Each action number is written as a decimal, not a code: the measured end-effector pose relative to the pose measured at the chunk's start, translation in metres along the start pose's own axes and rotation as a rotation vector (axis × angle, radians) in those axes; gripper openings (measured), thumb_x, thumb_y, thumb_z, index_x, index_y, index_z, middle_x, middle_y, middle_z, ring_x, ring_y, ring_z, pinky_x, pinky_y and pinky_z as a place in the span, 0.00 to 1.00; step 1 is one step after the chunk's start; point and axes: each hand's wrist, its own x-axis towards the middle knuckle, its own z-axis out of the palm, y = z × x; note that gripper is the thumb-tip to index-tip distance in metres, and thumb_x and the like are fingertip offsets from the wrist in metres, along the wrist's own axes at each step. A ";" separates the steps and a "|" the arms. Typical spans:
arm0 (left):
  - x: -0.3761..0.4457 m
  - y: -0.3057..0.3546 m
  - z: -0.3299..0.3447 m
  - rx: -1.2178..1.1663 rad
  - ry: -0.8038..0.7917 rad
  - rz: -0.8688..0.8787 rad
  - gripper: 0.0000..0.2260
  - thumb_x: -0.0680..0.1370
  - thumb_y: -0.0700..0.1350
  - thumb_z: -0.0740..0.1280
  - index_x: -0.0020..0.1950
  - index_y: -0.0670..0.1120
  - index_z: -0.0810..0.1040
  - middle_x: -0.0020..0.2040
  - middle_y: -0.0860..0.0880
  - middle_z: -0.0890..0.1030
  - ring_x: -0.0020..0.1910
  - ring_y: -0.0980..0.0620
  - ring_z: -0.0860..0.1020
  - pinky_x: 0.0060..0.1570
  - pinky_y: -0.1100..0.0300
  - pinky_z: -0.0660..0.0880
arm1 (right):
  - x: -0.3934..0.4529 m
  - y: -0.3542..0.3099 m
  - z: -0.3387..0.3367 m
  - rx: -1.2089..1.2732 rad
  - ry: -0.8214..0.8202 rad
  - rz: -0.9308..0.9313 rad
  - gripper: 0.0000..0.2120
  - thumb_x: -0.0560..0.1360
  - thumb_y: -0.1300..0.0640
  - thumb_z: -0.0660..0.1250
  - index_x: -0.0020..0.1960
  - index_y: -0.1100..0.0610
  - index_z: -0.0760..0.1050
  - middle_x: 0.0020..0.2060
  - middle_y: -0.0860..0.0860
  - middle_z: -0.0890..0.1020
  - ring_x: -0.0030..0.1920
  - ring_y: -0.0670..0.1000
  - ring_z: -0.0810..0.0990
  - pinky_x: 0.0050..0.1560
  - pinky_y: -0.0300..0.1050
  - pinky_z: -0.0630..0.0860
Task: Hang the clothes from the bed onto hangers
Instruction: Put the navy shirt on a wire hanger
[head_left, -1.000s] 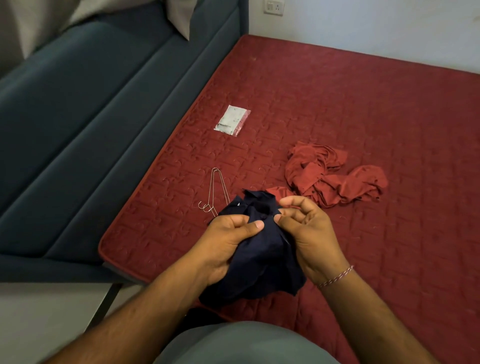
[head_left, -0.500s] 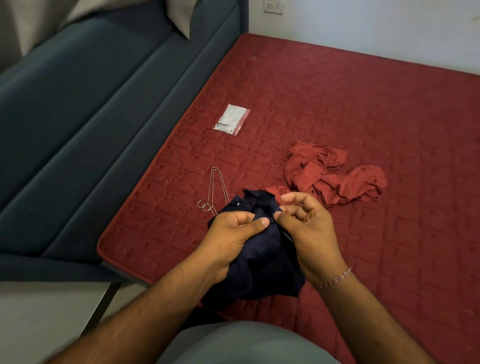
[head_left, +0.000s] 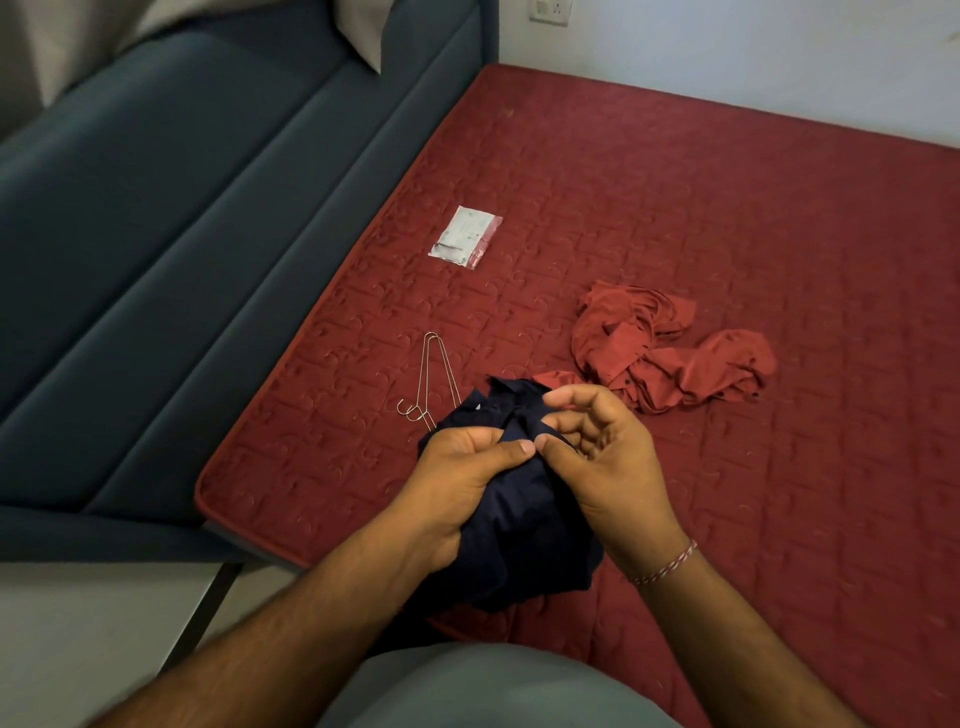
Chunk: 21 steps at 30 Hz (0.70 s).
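Lay just left of and beyond the left hand (head_left: 457, 483), touching the dark shirt's (head_left: 519, 530) far edge: wire hangers (head_left: 434, 379), long axis running away from the body, hooks at the near end. Gripped the bunched shirt from the left, thumb across the cloth; so stood nearer the hangers, by judgement the hand to reach them. Pinched a fold near the collar: right hand (head_left: 602, 467), other fingers loosely curled. Sat crumpled beyond and right of it, well clear: red shirt (head_left: 670, 358). Spread beneath all, a quilted red mattress (head_left: 727, 234), small packet (head_left: 466, 238) farther off; blue sofa (head_left: 156, 234) at left, pale wall (head_left: 753, 52) behind.
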 end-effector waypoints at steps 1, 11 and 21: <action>0.001 0.001 0.000 -0.015 0.019 0.002 0.08 0.79 0.37 0.70 0.55 0.35 0.84 0.52 0.33 0.85 0.48 0.41 0.86 0.48 0.54 0.82 | 0.000 0.000 0.000 0.026 0.005 0.010 0.17 0.74 0.75 0.71 0.56 0.56 0.78 0.41 0.48 0.83 0.43 0.44 0.81 0.48 0.36 0.78; 0.004 0.007 0.000 -0.206 0.092 -0.029 0.06 0.77 0.38 0.70 0.49 0.36 0.85 0.55 0.29 0.82 0.52 0.34 0.82 0.63 0.40 0.76 | 0.003 0.001 0.007 0.165 0.036 0.045 0.18 0.74 0.75 0.71 0.58 0.57 0.78 0.42 0.50 0.84 0.42 0.45 0.80 0.47 0.37 0.79; 0.007 0.004 -0.003 -0.224 0.115 -0.064 0.17 0.76 0.39 0.71 0.61 0.30 0.80 0.59 0.27 0.81 0.60 0.28 0.79 0.70 0.32 0.71 | 0.007 0.003 0.009 0.091 0.002 0.042 0.19 0.71 0.71 0.76 0.56 0.54 0.79 0.43 0.52 0.84 0.44 0.47 0.82 0.51 0.43 0.80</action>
